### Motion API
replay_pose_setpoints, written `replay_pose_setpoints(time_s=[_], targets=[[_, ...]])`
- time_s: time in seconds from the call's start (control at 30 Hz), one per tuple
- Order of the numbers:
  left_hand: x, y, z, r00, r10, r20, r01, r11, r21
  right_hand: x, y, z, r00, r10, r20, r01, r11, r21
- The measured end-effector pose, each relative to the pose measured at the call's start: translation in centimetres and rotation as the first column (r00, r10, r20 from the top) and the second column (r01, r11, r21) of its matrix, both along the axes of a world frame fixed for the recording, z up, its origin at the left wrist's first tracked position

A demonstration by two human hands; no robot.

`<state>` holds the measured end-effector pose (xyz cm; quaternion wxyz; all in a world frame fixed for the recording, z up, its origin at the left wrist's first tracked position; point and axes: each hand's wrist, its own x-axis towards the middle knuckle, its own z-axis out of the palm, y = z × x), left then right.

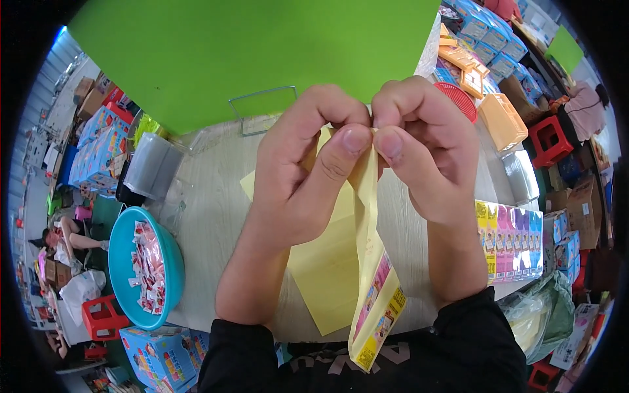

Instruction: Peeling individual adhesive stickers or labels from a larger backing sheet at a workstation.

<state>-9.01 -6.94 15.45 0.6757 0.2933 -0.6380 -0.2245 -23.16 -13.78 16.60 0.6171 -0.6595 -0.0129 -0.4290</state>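
A long pale-yellow strip of folded card hangs from my hands, with printed pink and yellow panels at its lower end. My left hand pinches its top edge between thumb and bent fingers. Right beside it, my right hand pinches the same edge, the two thumbs almost touching. The strip reaches down in front of my black shirt. Beneath it, plain yellow sheets lie on the pale wood-look table, partly covered by my left hand and forearm.
A teal basin of small red-and-white packets stands at left, near a clear plastic container. A green panel rises behind a wire stand. At right are wrapped colourful boxes, a red basket and an orange basket.
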Motion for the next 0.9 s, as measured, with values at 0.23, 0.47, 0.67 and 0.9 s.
replay_pose_setpoints(time_s=[0.23,0.47,0.67,0.9], targets=[[0.2,0.2,0.0,0.999,-0.009,-0.038,0.010,1.000,0.022,-0.3,0.1,0.4,0.998,-0.042,-0.045,0.038,0.997,-0.067],[0.5,0.5,0.7,0.996,0.061,0.068,-0.063,0.997,0.037,-1.1,-1.0,1.0,0.993,0.051,-0.103,-0.052,0.999,-0.003],[0.7,0.7,0.9,0.995,0.036,0.096,-0.045,0.995,0.094,-1.2,-0.8,1.1,0.990,0.031,-0.141,-0.037,0.999,-0.038],[-0.1,0.4,0.5,0.972,-0.136,-0.193,0.164,0.977,0.139,-0.3,0.0,1.2,0.992,0.058,-0.112,-0.040,0.987,0.158]])
